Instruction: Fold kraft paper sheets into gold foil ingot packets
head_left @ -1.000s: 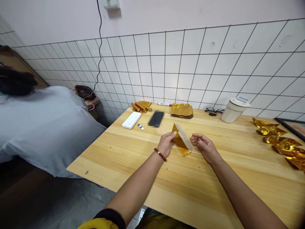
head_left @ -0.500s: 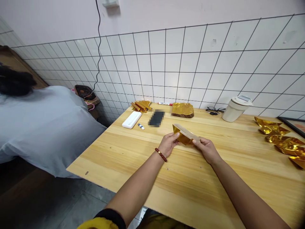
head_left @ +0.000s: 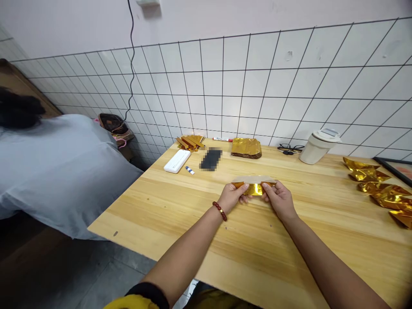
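A folded piece of gold foil paper (head_left: 255,185), gold on the near face and plain tan along its top flap, is held level just above the wooden table (head_left: 244,240). My left hand (head_left: 234,197), with a red bead bracelet on the wrist, pinches its left end. At the paper's right end my right hand (head_left: 279,198) pinches it the same way. Both hands are closed on the paper, thumbs on the near face.
A stack of gold sheets (head_left: 246,148), gold strips (head_left: 190,142), a white power bank (head_left: 177,161), a small tube (head_left: 190,170), a dark phone (head_left: 210,159), a red marker (head_left: 222,139), glasses (head_left: 289,149) and a white cup (head_left: 318,146) line the far edge. Folded gold pieces (head_left: 376,184) lie right. A person in grey (head_left: 54,163) sits left.
The gold paper went from standing tilted in my left hand alone to lying level, folded narrower, with my right hand now gripping its right end.
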{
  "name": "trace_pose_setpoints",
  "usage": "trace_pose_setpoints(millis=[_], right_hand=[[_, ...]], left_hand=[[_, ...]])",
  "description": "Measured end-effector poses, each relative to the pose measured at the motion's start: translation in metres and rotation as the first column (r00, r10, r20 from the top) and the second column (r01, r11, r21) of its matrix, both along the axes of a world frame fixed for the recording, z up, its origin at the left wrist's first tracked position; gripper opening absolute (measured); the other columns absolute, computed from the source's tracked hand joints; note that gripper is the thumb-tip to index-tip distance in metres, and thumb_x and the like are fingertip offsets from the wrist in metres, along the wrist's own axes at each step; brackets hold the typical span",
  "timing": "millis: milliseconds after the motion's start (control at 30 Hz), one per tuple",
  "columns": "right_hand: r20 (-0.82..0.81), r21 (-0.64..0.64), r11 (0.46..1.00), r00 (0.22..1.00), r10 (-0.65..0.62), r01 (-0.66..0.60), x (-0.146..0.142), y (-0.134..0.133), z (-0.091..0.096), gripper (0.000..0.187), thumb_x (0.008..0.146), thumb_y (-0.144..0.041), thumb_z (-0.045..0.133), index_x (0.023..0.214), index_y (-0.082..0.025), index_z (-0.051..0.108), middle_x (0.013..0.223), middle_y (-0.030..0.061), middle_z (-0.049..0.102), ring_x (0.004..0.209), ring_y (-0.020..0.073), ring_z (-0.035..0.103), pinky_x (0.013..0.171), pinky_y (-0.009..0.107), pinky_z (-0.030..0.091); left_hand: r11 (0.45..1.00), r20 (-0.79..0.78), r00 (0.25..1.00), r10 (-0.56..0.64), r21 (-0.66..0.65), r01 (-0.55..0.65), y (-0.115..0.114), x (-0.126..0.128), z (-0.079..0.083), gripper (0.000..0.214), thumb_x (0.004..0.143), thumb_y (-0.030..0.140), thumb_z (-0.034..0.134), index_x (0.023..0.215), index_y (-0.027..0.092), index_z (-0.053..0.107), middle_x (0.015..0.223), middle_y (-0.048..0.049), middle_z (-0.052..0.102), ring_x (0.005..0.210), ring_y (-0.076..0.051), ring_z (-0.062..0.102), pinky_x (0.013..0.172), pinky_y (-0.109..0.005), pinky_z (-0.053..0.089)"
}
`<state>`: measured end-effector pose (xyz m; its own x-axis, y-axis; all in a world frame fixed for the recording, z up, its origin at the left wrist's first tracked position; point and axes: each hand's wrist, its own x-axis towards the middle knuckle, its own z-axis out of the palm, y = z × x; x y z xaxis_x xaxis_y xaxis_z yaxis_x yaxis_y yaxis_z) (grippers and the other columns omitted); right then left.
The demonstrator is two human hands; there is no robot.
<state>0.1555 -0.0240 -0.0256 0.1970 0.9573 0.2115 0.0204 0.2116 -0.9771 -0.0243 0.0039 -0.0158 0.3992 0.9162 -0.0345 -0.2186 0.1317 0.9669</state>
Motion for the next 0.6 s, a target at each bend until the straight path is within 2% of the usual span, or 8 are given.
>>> trace_pose_setpoints(millis=[100,200,300,367,467,600], right_hand=[[0.017,-0.030,0.996,0.997,0.080,-0.080,-0.002,-0.002,0.002,0.043,0.072,-0.052,0.078,0.095,-0.018,0.064,0.059,-0.0003,0.065,0.049,0.0121,0.054,0.049,0.024,0.042],[-0.013,-0.049,0.996,0.998,0.068,-0.069,-0.002,-0.001,0.004,0.045,0.067,-0.051,0.081,0.094,-0.018,0.066,0.058,0.0006,0.065,0.048,0.0125,0.054,0.048,0.025,0.043],[-0.054,-0.045,0.998,0.998,0.033,-0.035,-0.004,-0.001,0.005,0.044,0.064,-0.050,0.084,0.090,-0.018,0.067,0.057,0.0002,0.064,0.047,0.0128,0.054,0.047,0.026,0.044],[-0.057,-0.047,0.998,0.998,0.042,-0.044,-0.007,-0.002,0.006,0.042,0.063,-0.049,0.084,0.088,-0.019,0.068,0.057,0.0002,0.065,0.048,0.0137,0.054,0.048,0.027,0.044],[-0.037,-0.035,0.997,0.997,0.062,-0.064,-0.013,-0.005,0.007,0.038,0.065,-0.050,0.083,0.085,-0.021,0.067,0.059,-0.0004,0.064,0.049,0.0134,0.053,0.048,0.027,0.043],[-0.016,-0.017,0.997,0.997,0.073,-0.074,-0.017,-0.008,0.008,0.035,0.063,-0.050,0.082,0.074,-0.022,0.065,0.057,-0.0021,0.059,0.049,0.0122,0.048,0.047,0.025,0.039]], left_hand=[[0.996,0.049,0.996,0.079,-0.035,-0.077,0.003,-0.001,-0.001,0.057,0.063,0.063,0.075,0.083,0.010,0.070,0.058,-0.0048,0.067,0.045,-0.010,0.055,0.046,-0.021,0.037],[0.995,0.073,0.993,0.093,-0.040,-0.091,0.002,-0.002,0.001,0.053,0.059,0.059,0.081,0.079,0.011,0.070,0.059,-0.0025,0.065,0.045,-0.008,0.052,0.047,-0.021,0.037],[1.000,0.072,0.997,-0.010,-0.019,0.012,-0.003,0.000,0.004,0.052,0.051,0.050,0.088,0.083,0.012,0.071,0.069,-0.0034,0.069,0.052,-0.009,0.056,0.053,-0.022,0.042],[0.994,0.104,0.989,-0.110,0.014,0.109,-0.008,0.003,0.007,0.054,0.048,0.041,0.091,0.090,0.013,0.073,0.082,-0.0058,0.072,0.067,-0.013,0.063,0.064,-0.024,0.048],[0.988,0.155,0.977,-0.148,0.071,0.138,-0.013,0.006,0.008,0.057,0.049,0.034,0.091,0.100,0.016,0.072,0.098,-0.0083,0.072,0.087,-0.019,0.065,0.080,-0.029,0.050],[0.997,0.068,0.997,-0.046,0.058,0.043,-0.011,0.004,0.005,0.051,0.053,0.039,0.088,0.094,0.013,0.073,0.088,-0.0080,0.072,0.071,-0.015,0.062,0.066,-0.027,0.049]])
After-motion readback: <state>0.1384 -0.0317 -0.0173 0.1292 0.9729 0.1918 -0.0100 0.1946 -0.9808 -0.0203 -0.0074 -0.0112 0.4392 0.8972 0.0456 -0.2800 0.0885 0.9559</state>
